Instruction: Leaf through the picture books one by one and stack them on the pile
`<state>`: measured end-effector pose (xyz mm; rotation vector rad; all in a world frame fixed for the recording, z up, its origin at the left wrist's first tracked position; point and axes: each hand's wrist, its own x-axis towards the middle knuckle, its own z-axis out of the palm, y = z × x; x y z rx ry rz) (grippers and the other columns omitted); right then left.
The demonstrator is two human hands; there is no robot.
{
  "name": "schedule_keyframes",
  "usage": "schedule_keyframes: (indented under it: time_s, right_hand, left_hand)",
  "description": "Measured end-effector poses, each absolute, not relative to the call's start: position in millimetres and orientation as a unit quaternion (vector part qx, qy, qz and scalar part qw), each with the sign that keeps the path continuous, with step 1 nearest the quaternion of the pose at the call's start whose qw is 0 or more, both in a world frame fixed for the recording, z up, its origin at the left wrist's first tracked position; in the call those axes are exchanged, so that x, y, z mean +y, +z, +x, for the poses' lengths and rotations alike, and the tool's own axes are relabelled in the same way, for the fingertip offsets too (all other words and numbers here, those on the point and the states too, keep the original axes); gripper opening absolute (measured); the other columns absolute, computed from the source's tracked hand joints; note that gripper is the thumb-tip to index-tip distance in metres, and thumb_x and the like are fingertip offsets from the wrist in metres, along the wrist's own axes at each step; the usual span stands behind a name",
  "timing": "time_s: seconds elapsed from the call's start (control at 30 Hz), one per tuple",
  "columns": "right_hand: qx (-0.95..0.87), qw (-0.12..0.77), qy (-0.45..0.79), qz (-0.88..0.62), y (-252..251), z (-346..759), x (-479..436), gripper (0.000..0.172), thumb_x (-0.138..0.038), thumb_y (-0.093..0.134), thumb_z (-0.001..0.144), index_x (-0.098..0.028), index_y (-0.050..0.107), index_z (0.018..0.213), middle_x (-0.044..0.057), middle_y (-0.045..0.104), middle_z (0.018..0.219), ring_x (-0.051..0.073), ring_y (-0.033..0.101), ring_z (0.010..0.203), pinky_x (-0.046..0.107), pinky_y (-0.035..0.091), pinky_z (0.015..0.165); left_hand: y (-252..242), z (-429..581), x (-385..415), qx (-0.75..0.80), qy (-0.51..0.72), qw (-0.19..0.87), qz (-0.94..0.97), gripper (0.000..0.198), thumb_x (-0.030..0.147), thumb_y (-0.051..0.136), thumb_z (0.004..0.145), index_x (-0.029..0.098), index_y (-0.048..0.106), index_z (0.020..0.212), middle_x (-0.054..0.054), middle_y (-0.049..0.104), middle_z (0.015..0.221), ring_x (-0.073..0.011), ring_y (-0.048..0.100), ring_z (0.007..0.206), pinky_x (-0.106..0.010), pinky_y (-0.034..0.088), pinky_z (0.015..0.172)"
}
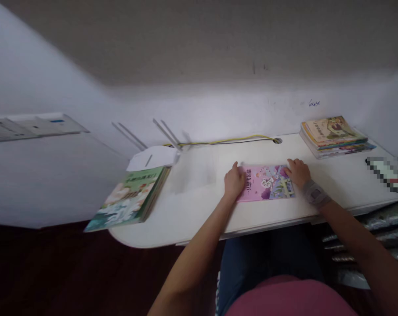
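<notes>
A pink picture book (265, 183) with an illustrated cover lies on the white desk (199, 206) in front of me. My left hand (235, 181) is closed on its left edge, the thumb pointing up along the side. At the upper right corner, my right hand (298, 172) holds the book with curled fingers; a greyish band (316, 194) circles that wrist. The undersides of both hands are hidden.
To the left, a stack of green-covered books (129, 197) overhangs the desk edge, beside a white router (153, 158) with antennas. A yellow cable (232, 140) runs along the wall to a hole. More books (334, 134) are piled back right, near a blurred-out item (388, 173).
</notes>
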<state>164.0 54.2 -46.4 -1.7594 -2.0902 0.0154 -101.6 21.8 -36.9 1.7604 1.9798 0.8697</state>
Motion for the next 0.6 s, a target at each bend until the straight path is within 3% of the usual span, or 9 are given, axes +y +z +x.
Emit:
schedule_keyframes:
  time_s: [0.13, 0.3, 0.47, 0.6]
  right_hand:
    - [-0.734, 0.318, 0.12, -0.588, -51, 159, 66, 0.042, -0.028, 0.053, 0.079, -0.013, 0.056, 0.119, 0.014, 0.062, 0.105, 0.026, 0.056, 0.097, 0.038, 0.042, 0.087]
    - [-0.709, 0.369, 0.174, -0.576, -49, 155, 77, 0.046, -0.029, 0.048, 0.078, -0.012, 0.053, 0.121, 0.01, 0.065, 0.101, 0.019, 0.06, 0.087, 0.031, 0.048, 0.076]
    - [-0.716, 0.364, 0.235, -0.548, -38, 162, 78, 0.032, -0.033, 0.054, 0.072, -0.013, 0.066, 0.095, 0.005, 0.068, 0.08, 0.015, 0.058, 0.066, 0.026, 0.046, 0.063]
    - [-0.733, 0.333, 0.272, -0.527, -27, 167, 81, 0.027, -0.04, 0.057, 0.07, -0.015, 0.065, 0.066, 0.001, 0.061, 0.057, 0.013, 0.051, 0.056, 0.024, 0.04, 0.055]
  left_hand:
    - [-32, -118, 39, 0.672, 0.39, 0.255, 0.576, 0.054, 0.024, 0.054, 0.077, 0.014, 0.049, 0.129, -0.014, 0.062, 0.118, -0.0244, 0.057, 0.109, -0.037, 0.04, 0.096]
    - [-26, -127, 53, 0.634, 0.414, 0.323, 0.568, 0.047, 0.027, 0.06, 0.07, 0.014, 0.061, 0.115, -0.009, 0.067, 0.1, -0.02, 0.062, 0.089, -0.032, 0.047, 0.081]
    - [-11, -135, 55, 0.597, 0.387, 0.4, 0.577, 0.036, 0.036, 0.068, 0.06, 0.013, 0.069, 0.089, -0.003, 0.066, 0.074, -0.0153, 0.058, 0.067, -0.028, 0.045, 0.066]
    - [0, -140, 56, 0.6, 0.346, 0.417, 0.589, 0.029, 0.042, 0.07, 0.058, 0.014, 0.065, 0.064, 0.0, 0.06, 0.06, -0.0125, 0.051, 0.057, -0.026, 0.039, 0.058]
